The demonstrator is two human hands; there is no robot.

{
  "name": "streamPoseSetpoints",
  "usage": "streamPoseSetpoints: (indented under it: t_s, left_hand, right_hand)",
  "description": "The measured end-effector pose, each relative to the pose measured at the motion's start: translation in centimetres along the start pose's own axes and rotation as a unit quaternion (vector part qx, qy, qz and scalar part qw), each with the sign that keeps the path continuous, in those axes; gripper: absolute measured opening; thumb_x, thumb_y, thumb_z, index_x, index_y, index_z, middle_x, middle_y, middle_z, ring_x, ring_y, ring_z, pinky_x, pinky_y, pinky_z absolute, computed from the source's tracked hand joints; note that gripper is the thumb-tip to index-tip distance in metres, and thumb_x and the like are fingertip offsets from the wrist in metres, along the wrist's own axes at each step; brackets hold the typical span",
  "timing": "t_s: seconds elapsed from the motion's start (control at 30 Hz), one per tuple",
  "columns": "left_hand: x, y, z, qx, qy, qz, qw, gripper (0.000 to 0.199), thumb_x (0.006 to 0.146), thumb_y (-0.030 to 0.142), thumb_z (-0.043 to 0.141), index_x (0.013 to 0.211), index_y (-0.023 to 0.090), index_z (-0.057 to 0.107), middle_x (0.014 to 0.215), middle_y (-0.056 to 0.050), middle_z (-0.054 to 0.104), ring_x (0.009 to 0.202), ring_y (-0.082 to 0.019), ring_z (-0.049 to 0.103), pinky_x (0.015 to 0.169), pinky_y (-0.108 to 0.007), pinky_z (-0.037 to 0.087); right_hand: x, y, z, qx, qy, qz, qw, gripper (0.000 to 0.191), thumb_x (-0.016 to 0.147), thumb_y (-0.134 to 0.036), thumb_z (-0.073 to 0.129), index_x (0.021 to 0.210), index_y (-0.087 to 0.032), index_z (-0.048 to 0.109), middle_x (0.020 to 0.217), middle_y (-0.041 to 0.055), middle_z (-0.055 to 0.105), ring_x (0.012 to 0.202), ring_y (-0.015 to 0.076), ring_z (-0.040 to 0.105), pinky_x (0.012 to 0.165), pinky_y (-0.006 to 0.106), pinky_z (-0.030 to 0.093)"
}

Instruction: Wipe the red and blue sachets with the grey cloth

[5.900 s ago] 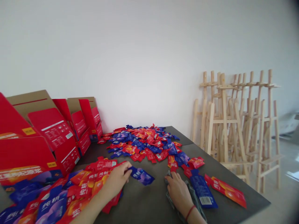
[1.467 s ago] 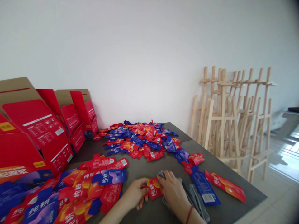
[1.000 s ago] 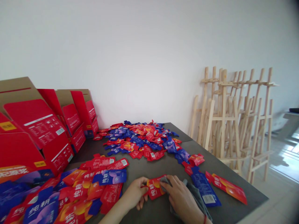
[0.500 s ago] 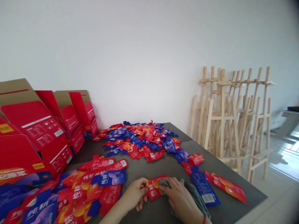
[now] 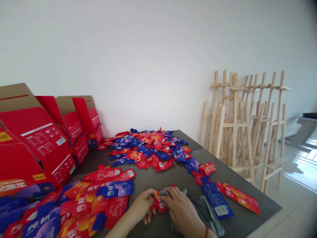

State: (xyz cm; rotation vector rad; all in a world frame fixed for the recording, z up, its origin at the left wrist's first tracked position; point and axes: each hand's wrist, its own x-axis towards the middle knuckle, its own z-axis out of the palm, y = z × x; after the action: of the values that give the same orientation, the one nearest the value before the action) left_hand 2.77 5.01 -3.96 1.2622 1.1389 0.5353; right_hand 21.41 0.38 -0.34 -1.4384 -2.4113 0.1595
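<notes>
My left hand [image 5: 140,205] pinches the left end of a red foil sachet [image 5: 157,203] lying on the dark table top [image 5: 170,177]. My right hand [image 5: 182,211] presses a crumpled grey cloth [image 5: 164,193] onto the sachet's right part, hiding much of its printing. The cloth's loose end [image 5: 204,211] trails to the right under my wrist. Just right of it lies a blue sachet [image 5: 216,201], with a long red sachet [image 5: 239,198] beyond. Overlapping red and blue sachets [image 5: 81,204] spread left of my left hand.
A large heap of red and blue sachets [image 5: 146,148] covers the table's far end. Red printed cartons [image 5: 37,142] with brown flaps stand open along the left. Wooden easels [image 5: 242,129] lean beyond the right table edge, above a tiled floor.
My right hand has slid left, pushing the grey cloth further over the red sachet. My left hand keeps hold of the sachet, which has shifted slightly left.
</notes>
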Motion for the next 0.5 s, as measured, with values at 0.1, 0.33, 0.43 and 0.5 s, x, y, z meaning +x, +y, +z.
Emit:
streamPoseSetpoints:
  t_s: [0.1,0.33,0.43,0.5]
  left_hand:
    - [-0.1,0.0,-0.1,0.005,0.007,0.0,1.0,0.03,0.076,0.031,0.047,0.104,0.019,0.05,0.053,0.006,0.058,0.032,-0.009,0.05,0.029,-0.014,0.032]
    - [0.1,0.1,0.0,0.027,0.006,-0.002,1.0,0.025,0.074,0.021,0.042,0.098,0.019,0.049,0.054,0.006,0.06,0.031,-0.008,0.049,0.03,-0.014,0.033]
    - [0.1,0.1,0.0,0.028,0.007,-0.01,1.0,0.024,0.073,0.02,0.042,0.096,0.019,0.047,0.054,0.005,0.06,0.031,-0.009,0.049,0.03,-0.014,0.033]
    - [0.1,0.2,0.1,0.031,0.009,-0.014,0.999,0.023,0.072,0.018,0.041,0.094,0.019,0.047,0.055,0.004,0.061,0.032,-0.009,0.05,0.031,-0.015,0.033]
  right_hand:
    - [0.5,-1.5,0.8,0.004,-0.026,-0.057,0.998,0.036,0.084,-0.012,0.046,0.11,-0.031,0.062,0.124,-0.0018,0.054,0.111,0.0178,0.045,0.095,0.029,0.035]
    - [0.8,0.9,1.0,-0.023,-0.003,0.044,0.999,0.047,0.082,-0.008,0.045,0.121,-0.032,0.06,0.128,0.0038,0.052,0.113,0.0219,0.046,0.094,0.032,0.037]
    - [0.6,2.8,0.4,-0.039,0.023,0.104,0.994,0.051,0.077,-0.005,0.044,0.118,-0.029,0.062,0.125,0.0053,0.055,0.112,0.0223,0.048,0.093,0.031,0.039]
    - [0.4,4.0,0.1,-0.048,0.034,0.133,0.989,0.05,0.076,-0.005,0.044,0.117,-0.026,0.063,0.123,0.0066,0.056,0.113,0.0225,0.049,0.092,0.03,0.04]
